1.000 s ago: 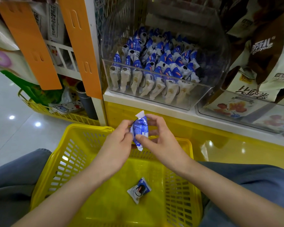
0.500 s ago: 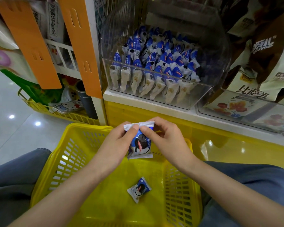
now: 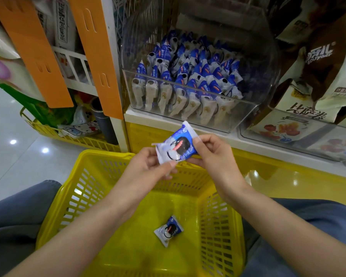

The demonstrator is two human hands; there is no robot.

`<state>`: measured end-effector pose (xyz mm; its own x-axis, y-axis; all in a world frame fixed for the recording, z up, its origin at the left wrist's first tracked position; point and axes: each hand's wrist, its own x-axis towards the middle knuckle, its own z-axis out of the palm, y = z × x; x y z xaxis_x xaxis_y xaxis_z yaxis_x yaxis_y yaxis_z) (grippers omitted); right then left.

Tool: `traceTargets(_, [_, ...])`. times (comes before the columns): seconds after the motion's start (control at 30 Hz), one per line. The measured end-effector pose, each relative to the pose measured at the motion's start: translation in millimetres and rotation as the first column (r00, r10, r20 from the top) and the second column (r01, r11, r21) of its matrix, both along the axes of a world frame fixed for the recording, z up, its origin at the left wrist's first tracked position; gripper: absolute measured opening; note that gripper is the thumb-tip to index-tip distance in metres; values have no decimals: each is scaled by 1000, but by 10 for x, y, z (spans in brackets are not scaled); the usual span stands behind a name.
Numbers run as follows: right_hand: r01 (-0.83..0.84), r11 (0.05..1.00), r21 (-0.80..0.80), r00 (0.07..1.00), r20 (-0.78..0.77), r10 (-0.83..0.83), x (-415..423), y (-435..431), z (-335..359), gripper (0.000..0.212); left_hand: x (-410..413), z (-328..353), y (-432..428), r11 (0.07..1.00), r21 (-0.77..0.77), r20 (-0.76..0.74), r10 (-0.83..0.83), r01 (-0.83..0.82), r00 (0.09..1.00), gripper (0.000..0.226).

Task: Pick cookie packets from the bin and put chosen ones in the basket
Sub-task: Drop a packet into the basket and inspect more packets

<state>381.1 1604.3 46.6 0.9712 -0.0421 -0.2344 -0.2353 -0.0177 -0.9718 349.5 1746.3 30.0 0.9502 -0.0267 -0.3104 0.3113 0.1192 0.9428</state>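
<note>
Both hands hold one blue-and-white cookie packet [image 3: 176, 148] above the far rim of the yellow basket [image 3: 84, 188] on my lap. My left hand [image 3: 146, 168] pinches its lower left edge, and my right hand [image 3: 212, 154] pinches its right side. The packet is tilted, its printed face towards me. A second cookie packet [image 3: 169, 229] lies flat on the basket floor. Ahead on the shelf, a clear plastic bin [image 3: 238, 114] holds several matching packets [image 3: 188, 76].
A second clear bin [image 3: 296, 144] with larger snack bags stands to the right. Orange hanging strips [image 3: 96, 56] and a white shelf post [image 3: 116, 108] stand to the left. Another yellow basket [image 3: 54, 132] sits on the shiny floor at left.
The held packet was turned from edge-on to face-on, then lifted slightly and tilted to the right. Both hands stayed on it above the basket.
</note>
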Motion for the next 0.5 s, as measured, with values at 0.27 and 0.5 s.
traceTargets(0.27, [-345, 932, -110, 924, -214, 316, -48, 6, -130, 27, 102, -30, 126, 955, 224, 246, 139, -196, 959, 16])
traceTargets(0.5, [-353, 792, -498, 882, 106, 460, -118, 55, -132, 41, 59, -71, 131, 890, 448, 276, -46, -86, 960, 16])
